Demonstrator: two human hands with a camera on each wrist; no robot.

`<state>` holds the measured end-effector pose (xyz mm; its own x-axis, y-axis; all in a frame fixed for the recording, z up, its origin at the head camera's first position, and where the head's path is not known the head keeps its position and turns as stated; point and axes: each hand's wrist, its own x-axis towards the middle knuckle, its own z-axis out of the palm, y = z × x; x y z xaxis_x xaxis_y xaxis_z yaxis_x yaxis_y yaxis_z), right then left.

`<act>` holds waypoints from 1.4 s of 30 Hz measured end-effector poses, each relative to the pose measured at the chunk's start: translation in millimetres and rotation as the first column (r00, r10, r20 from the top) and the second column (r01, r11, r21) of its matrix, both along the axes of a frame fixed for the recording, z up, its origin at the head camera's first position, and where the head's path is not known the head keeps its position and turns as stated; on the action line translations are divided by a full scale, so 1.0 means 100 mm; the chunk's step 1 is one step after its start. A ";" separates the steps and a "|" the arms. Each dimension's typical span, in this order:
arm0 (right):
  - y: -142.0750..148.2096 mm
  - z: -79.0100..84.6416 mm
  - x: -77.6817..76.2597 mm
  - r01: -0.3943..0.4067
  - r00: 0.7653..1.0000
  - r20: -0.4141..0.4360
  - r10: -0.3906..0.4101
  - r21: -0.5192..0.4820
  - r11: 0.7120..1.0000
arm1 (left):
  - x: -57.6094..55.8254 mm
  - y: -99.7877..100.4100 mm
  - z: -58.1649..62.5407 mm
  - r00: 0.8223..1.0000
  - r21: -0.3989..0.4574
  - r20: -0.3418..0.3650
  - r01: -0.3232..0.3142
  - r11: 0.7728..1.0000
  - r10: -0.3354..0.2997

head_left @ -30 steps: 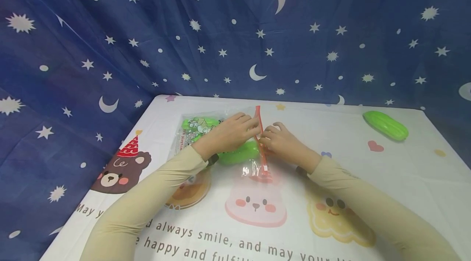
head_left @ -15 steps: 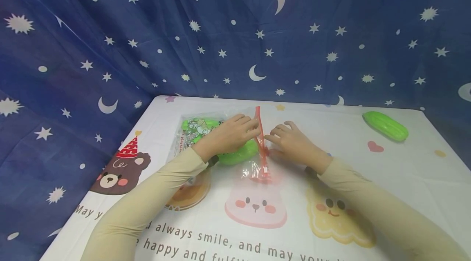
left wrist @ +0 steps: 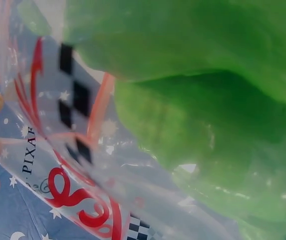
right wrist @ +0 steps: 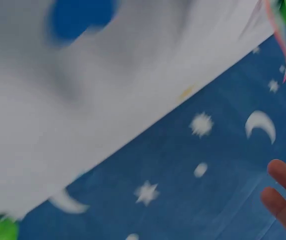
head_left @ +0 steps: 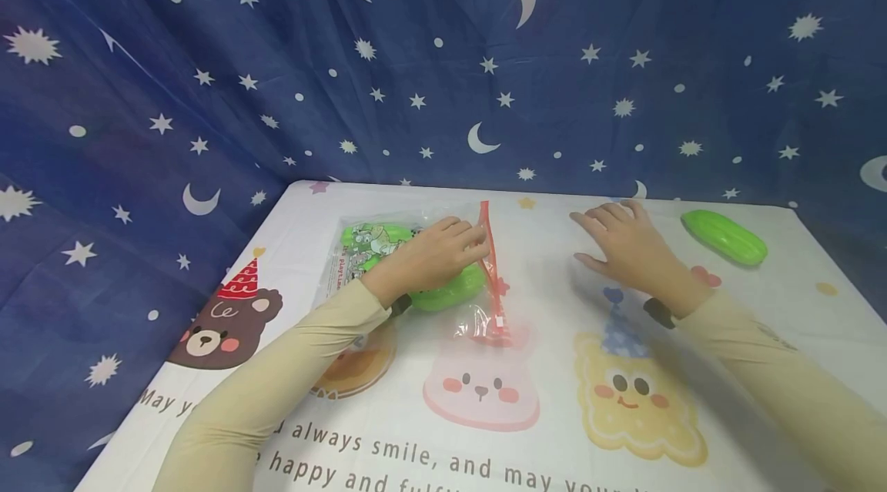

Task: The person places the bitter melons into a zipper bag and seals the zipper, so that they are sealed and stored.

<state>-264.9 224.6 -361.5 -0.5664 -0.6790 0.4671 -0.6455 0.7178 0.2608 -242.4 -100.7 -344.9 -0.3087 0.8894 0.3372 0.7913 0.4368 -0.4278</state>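
A clear zip bag (head_left: 474,319) with a red zip strip and printed cartoons lies on the left half of the table. Bulky green items (head_left: 450,290) show through it; the left wrist view has their smooth, lumpy green surfaces (left wrist: 192,125) close up. My left hand (head_left: 431,257) grips the bag beside its red-edged mouth, fingers curled over the plastic. To the right, my right hand (head_left: 627,253) hovers over the table with fingers spread, holding nothing. Nearest to it is a ribbed, light green cucumber-shaped toy (head_left: 725,237), whose end also shows at the right wrist view's lower left corner.
A white tablecloth (head_left: 554,446) with printed animals, a biscuit face and lettering covers the table. Dark blue curtain cloth (head_left: 443,53) with moons and stars rises behind the table's back edge and along its left side.
My right hand has left the red zip strip and moved right, its fingers spreading toward the cucumber-shaped toy. My left hand and the bag have stayed in place.
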 end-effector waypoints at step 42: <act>1.94 -0.19 -0.26 0.554 0.755 0.370 -0.541 0.081 0.829 | -0.03 -0.01 -0.07 1.000 0.025 -0.015 0.007 1.000 -0.007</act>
